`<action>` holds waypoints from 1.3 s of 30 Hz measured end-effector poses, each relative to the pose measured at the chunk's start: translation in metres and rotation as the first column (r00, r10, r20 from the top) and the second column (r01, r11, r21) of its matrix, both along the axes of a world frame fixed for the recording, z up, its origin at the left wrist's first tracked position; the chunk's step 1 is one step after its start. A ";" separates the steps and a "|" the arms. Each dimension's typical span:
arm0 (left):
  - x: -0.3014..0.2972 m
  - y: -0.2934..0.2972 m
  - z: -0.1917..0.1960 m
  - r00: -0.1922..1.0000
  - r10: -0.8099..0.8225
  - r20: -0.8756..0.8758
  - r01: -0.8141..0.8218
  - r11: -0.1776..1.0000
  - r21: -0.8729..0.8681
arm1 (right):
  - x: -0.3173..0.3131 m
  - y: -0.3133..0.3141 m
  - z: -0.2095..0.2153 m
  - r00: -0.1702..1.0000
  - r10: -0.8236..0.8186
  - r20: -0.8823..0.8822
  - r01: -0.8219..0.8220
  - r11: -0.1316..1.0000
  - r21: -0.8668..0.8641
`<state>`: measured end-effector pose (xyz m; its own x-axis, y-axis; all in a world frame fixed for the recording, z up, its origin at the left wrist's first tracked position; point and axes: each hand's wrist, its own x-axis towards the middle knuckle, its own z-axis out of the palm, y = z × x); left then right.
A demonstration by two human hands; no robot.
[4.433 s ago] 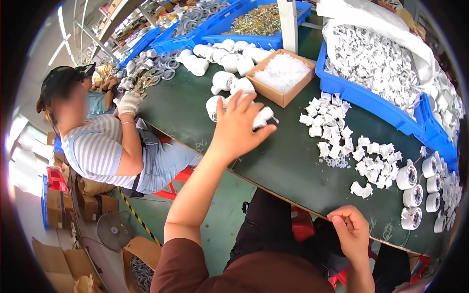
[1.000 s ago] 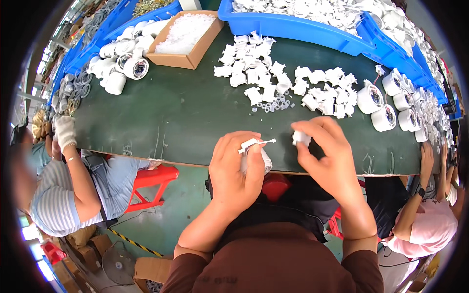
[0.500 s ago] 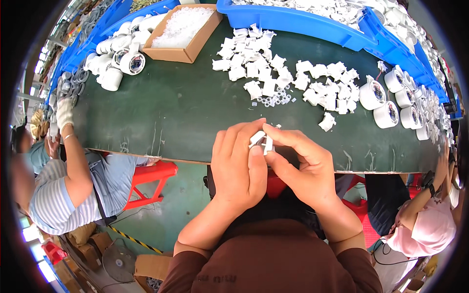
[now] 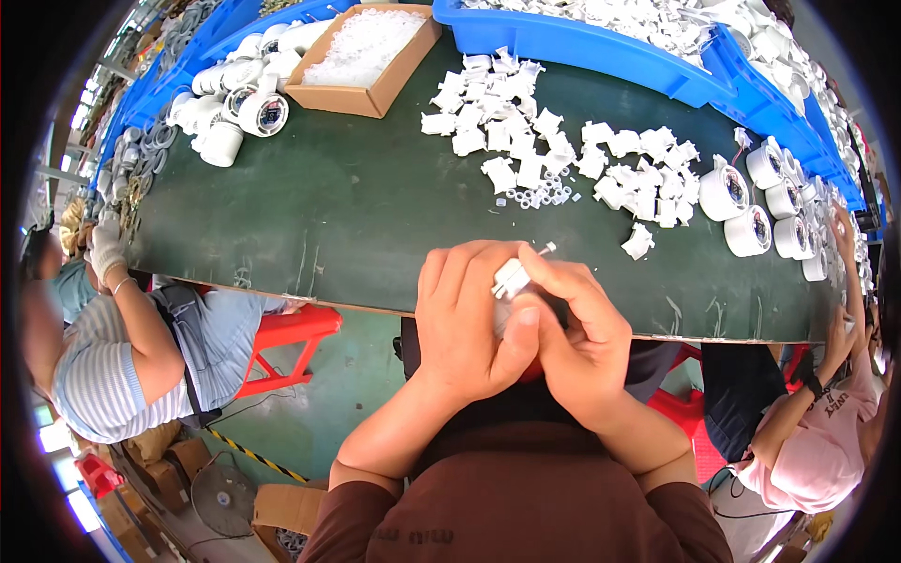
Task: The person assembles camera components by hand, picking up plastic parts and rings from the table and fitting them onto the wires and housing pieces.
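A small white plastic part is pinched between my two hands, just off the table's near edge. My left hand curls round it from the left, thumb bent inward. From the other side my right hand closes on it with thumb and index finger. A thin white end sticks out above the right index finger. The palms and fingers hide the lower portion of the part. Farther up the table lie similar white plastic parts in loose piles, beside small clear rings.
A cardboard box of clear pieces stands at the back left, by white round housings. Blue bins of white parts line the back. More round housings stand at right. Co-workers sit on both sides, one near a red stool.
My hands have drawn closer together, and the white pieces that showed a gap between them now sit together. At left a co-worker's gloved hand has come nearer; at right a co-worker's arm has risen.
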<state>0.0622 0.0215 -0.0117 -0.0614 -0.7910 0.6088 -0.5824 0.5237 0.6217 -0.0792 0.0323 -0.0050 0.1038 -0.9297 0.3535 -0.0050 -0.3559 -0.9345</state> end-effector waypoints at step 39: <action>-0.001 0.002 0.016 0.990 -0.082 0.116 0.065 0.987 0.146 | -0.054 -0.036 0.034 0.948 0.314 0.046 -0.304 0.857 0.416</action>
<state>0.0608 0.0231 0.0041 -0.1889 -0.8592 0.4756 -0.6209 0.4797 0.6200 -0.1331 -0.0032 0.0295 0.4132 -0.9086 -0.0613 0.0178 0.0754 -0.9970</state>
